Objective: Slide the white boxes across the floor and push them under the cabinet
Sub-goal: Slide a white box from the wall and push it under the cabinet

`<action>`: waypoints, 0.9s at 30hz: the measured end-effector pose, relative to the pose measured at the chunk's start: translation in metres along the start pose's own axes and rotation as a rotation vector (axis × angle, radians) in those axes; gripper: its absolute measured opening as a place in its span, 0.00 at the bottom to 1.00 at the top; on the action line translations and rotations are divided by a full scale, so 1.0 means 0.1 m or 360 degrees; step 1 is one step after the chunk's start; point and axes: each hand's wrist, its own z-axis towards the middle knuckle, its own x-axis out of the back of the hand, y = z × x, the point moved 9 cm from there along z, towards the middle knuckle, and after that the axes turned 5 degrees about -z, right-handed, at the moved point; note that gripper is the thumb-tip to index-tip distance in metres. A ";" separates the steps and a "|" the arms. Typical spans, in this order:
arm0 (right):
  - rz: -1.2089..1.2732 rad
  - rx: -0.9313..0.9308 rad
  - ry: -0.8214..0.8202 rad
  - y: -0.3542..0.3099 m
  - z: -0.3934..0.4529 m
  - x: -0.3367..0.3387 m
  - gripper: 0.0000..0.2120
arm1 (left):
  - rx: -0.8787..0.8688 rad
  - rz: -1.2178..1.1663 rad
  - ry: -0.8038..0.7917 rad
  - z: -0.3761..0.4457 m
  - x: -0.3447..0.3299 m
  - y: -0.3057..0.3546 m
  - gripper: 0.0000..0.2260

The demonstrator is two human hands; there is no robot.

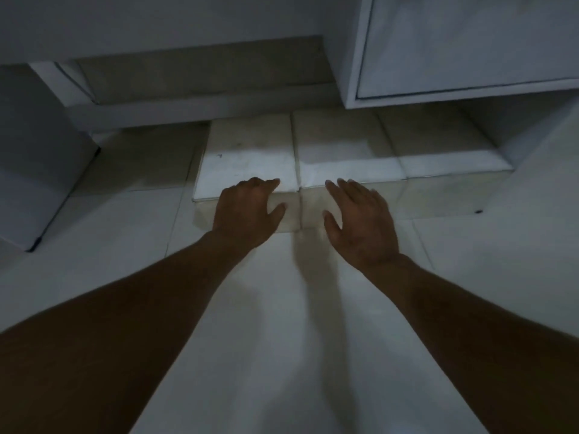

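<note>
Three white boxes stand side by side in a row on the tiled floor: the left box [247, 155], the middle box [341, 151] and the right box [438, 151]. Their far ends reach under a white cabinet [470, 48] at the upper right. My left hand [247, 211] lies flat against the near face and top edge of the left box, fingers spread. My right hand [360, 217] rests flat on the near face of the middle box, fingers apart. Neither hand grips anything.
A large white block or cabinet corner [34, 158] stands on the floor at the left. A low ledge [200, 89] runs along the wall behind the boxes. Pale floor tiles [282, 339] stretch toward me between my forearms.
</note>
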 end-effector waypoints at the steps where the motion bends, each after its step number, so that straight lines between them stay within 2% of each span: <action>1: -0.0021 -0.0030 0.0029 0.06 -0.07 0.18 0.24 | -0.0038 -0.0055 0.0008 -0.03 0.10 0.15 0.22; 7: -0.0191 -0.0157 0.0281 0.37 -0.40 1.45 0.20 | -0.0342 -0.0253 0.0042 -0.11 0.60 1.13 0.19; 12: -0.0346 -0.0308 0.0352 0.77 -0.51 2.48 0.20 | -0.0505 -0.0301 0.0055 -0.02 1.17 1.98 0.19; 18: -0.0311 -0.0367 0.0473 1.29 -0.58 3.17 0.19 | -0.0588 -0.0322 0.0059 0.15 1.45 2.88 0.20; 27: -0.0233 -0.0449 0.0633 2.63 -0.37 4.06 0.17 | -0.0568 -0.0267 -0.0031 0.70 1.50 4.48 0.19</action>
